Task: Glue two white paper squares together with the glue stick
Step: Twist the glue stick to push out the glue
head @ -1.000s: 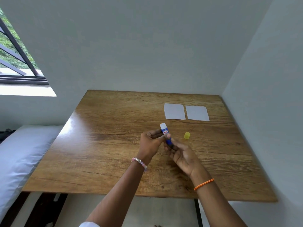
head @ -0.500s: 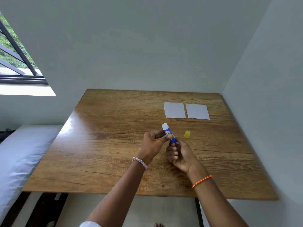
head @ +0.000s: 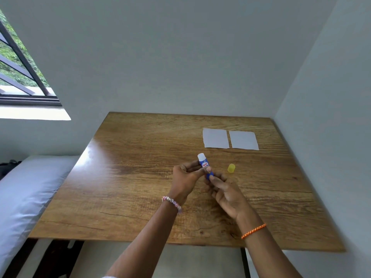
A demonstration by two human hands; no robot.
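Two white paper squares lie side by side at the table's far right, the left paper square (head: 215,138) and the right paper square (head: 243,140). The blue glue stick (head: 203,163), uncapped with its white tip up, is held over the table's middle. My left hand (head: 185,180) pinches its barrel between thumb and fingers. My right hand (head: 225,192) grips its lower end with the fingertips. The yellow cap (head: 231,168) lies on the wood just right of the hands.
The wooden table (head: 130,177) stands in a corner, with walls behind it and at its right. A bed with a light sheet (head: 26,189) runs along the table's left side. A barred window (head: 18,67) is at upper left.
Both hands stay on the glue stick; my right hand's fingers have shifted around its lower end, curling and then spreading. The stick has tilted slightly. Papers and cap have not moved.
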